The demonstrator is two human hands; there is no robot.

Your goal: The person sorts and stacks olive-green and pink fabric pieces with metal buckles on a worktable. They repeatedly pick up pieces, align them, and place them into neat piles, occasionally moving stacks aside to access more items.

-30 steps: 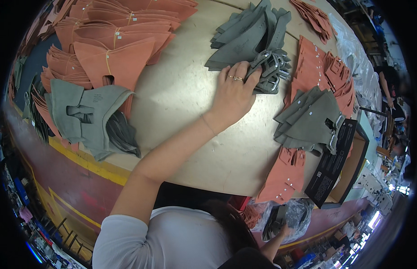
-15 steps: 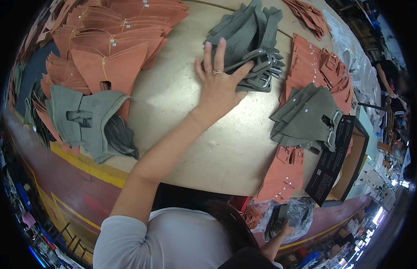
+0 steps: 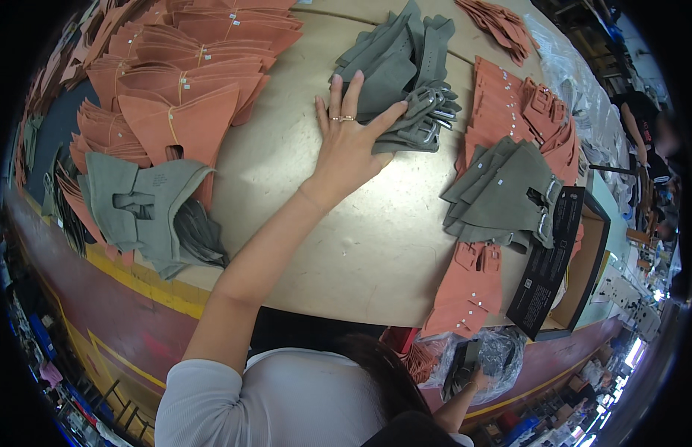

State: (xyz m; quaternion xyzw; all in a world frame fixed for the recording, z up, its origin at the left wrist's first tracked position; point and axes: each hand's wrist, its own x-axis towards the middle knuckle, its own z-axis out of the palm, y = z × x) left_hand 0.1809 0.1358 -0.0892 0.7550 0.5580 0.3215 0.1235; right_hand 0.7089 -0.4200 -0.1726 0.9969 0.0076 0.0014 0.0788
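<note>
The tan bench (image 3: 338,246) is ringed by stacked rust-orange leather pieces (image 3: 182,67), its centre bare. The left hand (image 3: 350,141) lies flat, fingers spread, on the grey buckled straps (image 3: 405,74) at the far edge. The right hand (image 3: 476,380), below the near edge, grips a plastic bag (image 3: 502,357).

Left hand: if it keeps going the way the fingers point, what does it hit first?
The left hand already touches the grey strap stack with its fingertips; going straight on, it would likely slide further onto that stack.
</note>
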